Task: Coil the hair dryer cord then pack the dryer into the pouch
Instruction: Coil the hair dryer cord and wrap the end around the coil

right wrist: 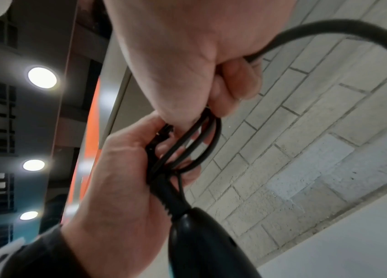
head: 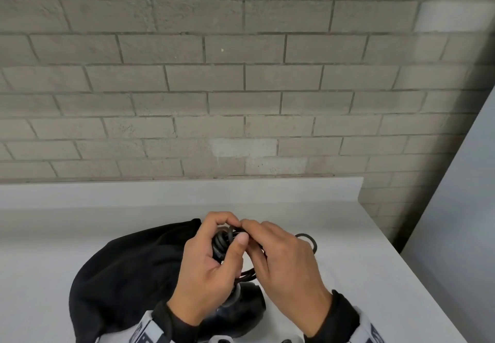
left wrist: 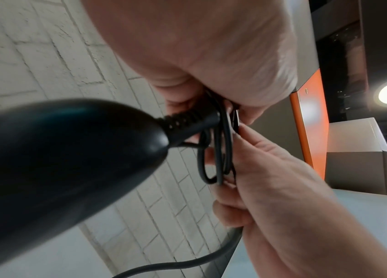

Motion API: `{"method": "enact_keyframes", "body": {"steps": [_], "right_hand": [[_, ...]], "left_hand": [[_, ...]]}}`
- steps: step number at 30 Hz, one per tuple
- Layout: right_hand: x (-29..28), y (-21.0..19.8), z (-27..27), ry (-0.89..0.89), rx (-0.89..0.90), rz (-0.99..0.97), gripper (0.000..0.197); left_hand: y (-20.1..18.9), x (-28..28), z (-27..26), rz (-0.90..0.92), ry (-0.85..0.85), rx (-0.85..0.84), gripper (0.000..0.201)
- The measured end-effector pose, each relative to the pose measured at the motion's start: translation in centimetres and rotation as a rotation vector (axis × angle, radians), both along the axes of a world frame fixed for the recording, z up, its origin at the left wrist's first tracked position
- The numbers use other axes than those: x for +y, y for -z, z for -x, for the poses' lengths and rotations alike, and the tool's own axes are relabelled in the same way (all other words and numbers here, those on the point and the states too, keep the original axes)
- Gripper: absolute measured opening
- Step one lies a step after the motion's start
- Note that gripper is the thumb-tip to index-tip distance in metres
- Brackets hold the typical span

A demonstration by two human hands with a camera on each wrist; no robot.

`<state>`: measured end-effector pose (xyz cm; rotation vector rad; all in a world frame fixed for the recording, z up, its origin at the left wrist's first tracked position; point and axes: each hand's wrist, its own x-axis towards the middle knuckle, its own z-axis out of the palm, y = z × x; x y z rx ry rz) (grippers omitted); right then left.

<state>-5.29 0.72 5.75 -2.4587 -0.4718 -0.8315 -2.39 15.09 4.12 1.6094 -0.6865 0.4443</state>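
Observation:
My left hand (head: pixel 211 259) grips a bundle of black cord loops (head: pixel 222 241) above the white counter, close to where the cord leaves the black hair dryer (head: pixel 241 313). My right hand (head: pixel 281 259) pinches the cord against that bundle and holds a further length that trails right in a loop (head: pixel 308 239). The left wrist view shows the dryer handle (left wrist: pixel 57 159), its ribbed strain relief and the loops (left wrist: pixel 221 150) between both hands. In the right wrist view the loops (right wrist: pixel 202 143) and the loose cord (right wrist: pixel 344 28) show. A black fabric pouch (head: pixel 126 275) lies left of and under my hands.
The white counter (head: pixel 375 289) ends at a right edge close to my right hand. A grey brick wall (head: pixel 241 88) stands behind a low white backsplash. The wrist views show an orange panel (left wrist: pixel 311 141) and ceiling lights off to one side.

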Motion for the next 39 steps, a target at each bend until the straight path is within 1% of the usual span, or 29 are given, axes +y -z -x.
{"method": "enact_keyframes", "body": {"steps": [2,3,5,6,7,10,12,14,18,21,24,26,29,31,35,39], "right_hand": [[-0.4,0.2,-0.2,-0.032,0.03,-0.035,0.027],[-0.7,0.5,-0.3,-0.036,0.036,-0.094,0.028],[-1.5,1.5,-0.2,-0.044,0.03,-0.23,0.027],[-2.0,2.1,-0.1,-0.055,0.016,-0.25,0.024],[-2.4,2.7,0.2,-0.066,-0.004,-0.22,0.021],[-3.5,4.2,1.1,-0.117,-0.03,-0.045,0.017],[-3.8,3.6,1.8,-0.186,-0.028,-0.013,0.015],[-4.0,1.8,2.4,-0.252,-0.033,-0.065,0.013],[-3.8,-2.4,2.7,-0.288,-0.061,-0.215,0.018],[-3.1,-4.7,2.0,-0.312,-0.064,-0.244,0.017],[-2.3,-5.9,1.3,-0.348,-0.063,-0.272,0.015],[-1.9,-6.0,0.8,-0.352,-0.044,-0.319,0.014],[-1.6,-5.3,0.0,-0.322,0.027,-0.442,0.016],[-1.5,-4.7,-0.4,-0.288,0.074,-0.513,0.017],[-0.9,-3.8,-0.8,-0.254,0.144,-0.571,0.019],[-0.5,-2.6,-1.1,-0.238,0.203,-0.629,0.023]], "left_hand": [[0.1,0.0,-0.2,0.012,-0.021,0.013,0.037],[0.1,0.1,-0.3,0.02,-0.044,0.018,0.037],[0.2,0.4,-0.7,0.046,-0.1,0.035,0.035],[0.2,0.7,-0.9,0.054,-0.126,0.043,0.033],[0.2,0.9,-1.1,0.058,-0.151,0.052,0.033],[0.1,1.6,-1.6,0.06,-0.189,0.074,0.034],[0.0,1.8,-1.8,0.024,-0.173,0.057,0.028],[-0.1,1.9,-1.8,-0.022,-0.144,0.032,0.028],[-0.3,2.1,-1.9,-0.138,-0.069,-0.025,0.039],[-0.5,1.9,-1.7,-0.169,0.019,-0.033,0.05],[-0.7,1.8,-1.6,-0.171,0.065,-0.028,0.058],[-0.9,1.7,-1.5,-0.195,0.049,-0.022,0.056],[-0.9,1.6,-1.2,-0.24,0.006,-0.097,0.038],[-0.9,1.6,-1.0,-0.24,0.001,-0.143,0.033],[-0.8,1.4,-1.0,-0.204,-0.021,-0.205,0.038],[-0.4,1.3,-0.8,-0.131,-0.066,-0.222,0.038]]}}
